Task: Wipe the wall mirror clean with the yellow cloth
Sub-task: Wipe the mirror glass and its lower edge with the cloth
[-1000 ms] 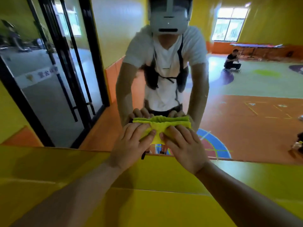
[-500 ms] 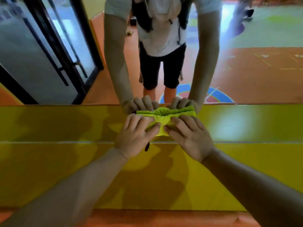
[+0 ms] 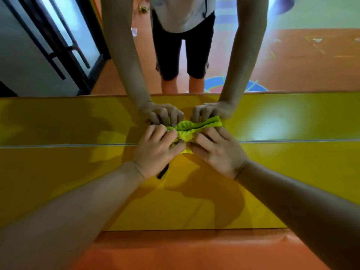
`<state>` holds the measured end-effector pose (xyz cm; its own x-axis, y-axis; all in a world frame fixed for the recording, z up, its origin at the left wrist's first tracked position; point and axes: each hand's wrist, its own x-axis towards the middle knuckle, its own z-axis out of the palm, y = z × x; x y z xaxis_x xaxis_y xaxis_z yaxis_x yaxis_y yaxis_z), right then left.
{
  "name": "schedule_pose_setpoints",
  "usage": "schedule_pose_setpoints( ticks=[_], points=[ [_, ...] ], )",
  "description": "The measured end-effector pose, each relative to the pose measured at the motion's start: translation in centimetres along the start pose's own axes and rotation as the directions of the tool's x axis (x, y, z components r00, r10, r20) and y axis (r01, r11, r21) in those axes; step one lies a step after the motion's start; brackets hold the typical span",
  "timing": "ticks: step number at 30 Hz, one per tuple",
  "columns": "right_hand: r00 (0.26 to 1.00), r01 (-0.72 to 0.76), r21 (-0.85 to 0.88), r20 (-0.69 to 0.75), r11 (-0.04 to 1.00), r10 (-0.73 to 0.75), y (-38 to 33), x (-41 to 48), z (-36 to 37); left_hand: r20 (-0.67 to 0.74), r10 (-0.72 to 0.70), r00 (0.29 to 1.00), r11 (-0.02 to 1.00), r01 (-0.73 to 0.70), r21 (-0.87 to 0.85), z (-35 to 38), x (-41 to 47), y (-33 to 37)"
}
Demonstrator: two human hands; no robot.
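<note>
Low on the wall mirror [image 3: 292,61], right at its bottom edge: yellow cloth [image 3: 185,135], bunched into a narrow wad and pressed to the glass. Left hand [image 3: 155,151] and right hand [image 3: 218,151] side by side on it, fingers curled over the top of the wad, thumbs tucked underneath and nearly meeting, gripping it from 2 sides. Doubled above in the glass: the same 2 hands, the cloth, forearms, dark shorts and an orange floor. Below the mirror, yellow wall panel [image 3: 292,182], then an orange surface [image 3: 194,250]. Peeking from under the left wrist, small dark strip [image 3: 163,171], too unclear to name. Looks like the wiping step itself, at the lowest strip of glass. Probably calls next for flattening the bunched cloth for wider contact, then sliding sideways along the edge or back up with steady pressure.
</note>
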<state>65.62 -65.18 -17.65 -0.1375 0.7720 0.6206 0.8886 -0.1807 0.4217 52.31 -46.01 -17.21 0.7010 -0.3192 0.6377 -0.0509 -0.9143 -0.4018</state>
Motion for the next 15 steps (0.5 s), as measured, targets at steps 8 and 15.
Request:
schedule_pose_setpoints(
  ticks=[8, 15],
  points=[
    [0.998, -0.054, -0.046, 0.026, 0.997, 0.055, 3.1, -4.6, -1.6, -0.034, 0.023, 0.999, 0.999, -0.022, 0.036, 0.9, 4.0, 4.2],
    [0.99, -0.123, -0.073, 0.057, 0.99, 0.128, 3.9, -4.1, -3.0, -0.054, 0.008, 0.999, 0.998, -0.005, 0.064, -0.1, 5.8, 4.1]
  ],
)
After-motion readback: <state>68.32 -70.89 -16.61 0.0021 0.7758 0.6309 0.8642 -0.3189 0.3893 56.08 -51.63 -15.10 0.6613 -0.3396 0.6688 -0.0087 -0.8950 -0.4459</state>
